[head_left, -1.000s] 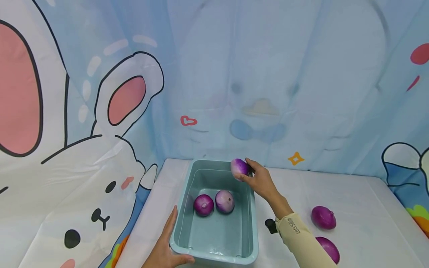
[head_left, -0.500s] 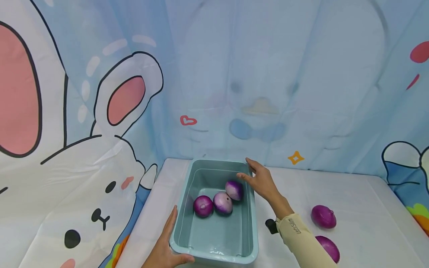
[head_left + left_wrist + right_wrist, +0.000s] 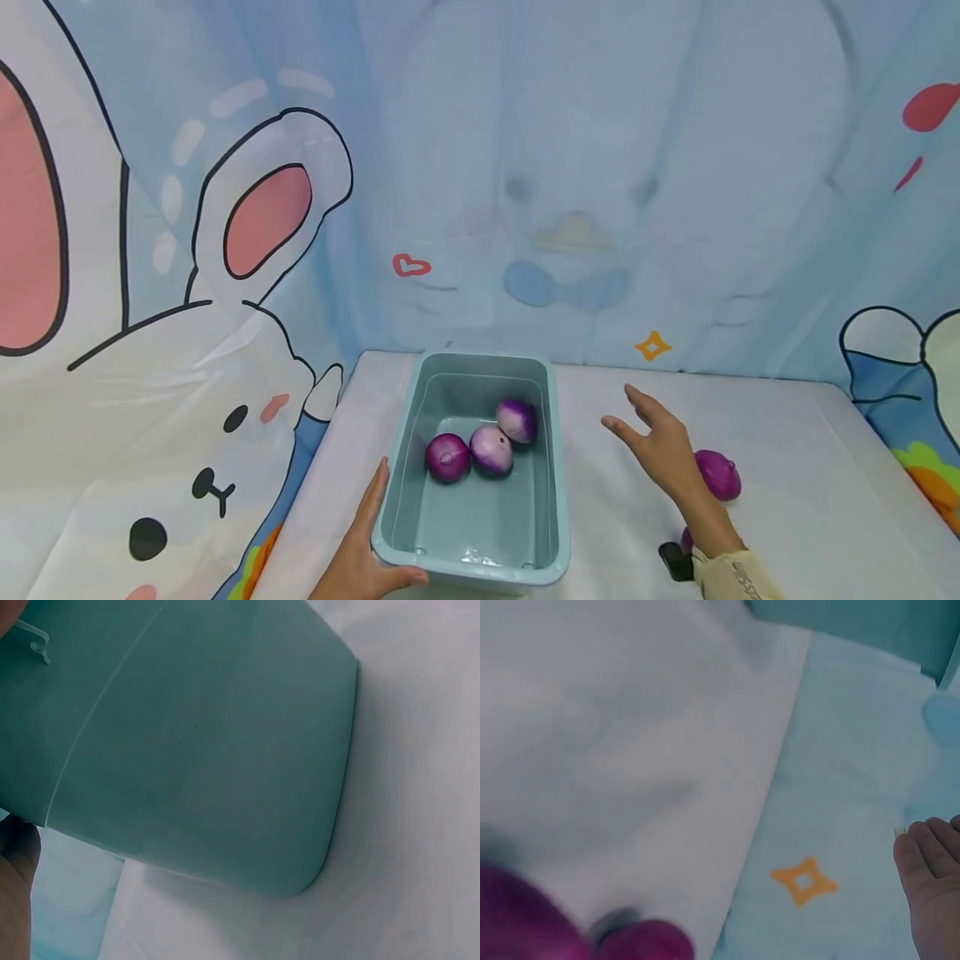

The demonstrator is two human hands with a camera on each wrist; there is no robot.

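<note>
A pale blue-green plastic bin point(image 3: 465, 529) holds three purple onions: a dark one point(image 3: 447, 457), a paler one point(image 3: 491, 450) and a two-toned one point(image 3: 517, 421). My left hand point(image 3: 367, 537) grips the bin's near left corner, fingers along the left side and thumb at the front; in the left wrist view the bin's wall point(image 3: 225, 750) fills most of the picture. Right of the bin, my right hand point(image 3: 663, 446) hovers with spread fingers, holding nothing. Nearest to it is a purple onion point(image 3: 720, 476) on the table; another onion point(image 3: 686, 540) is mostly hidden behind the wrist.
A white cloth point(image 3: 600, 500) covers the table. Behind and to the left hangs a printed curtain point(image 3: 585, 167) with a cartoon rabbit, meeting the table's back edge. A small black device point(image 3: 677, 562) sits at the right wrist.
The two-toned onion, first between the right fingers, was let go and lies in the bin. My right hand has since moved right, toward the onions on the table. My left hand stays on the bin.
</note>
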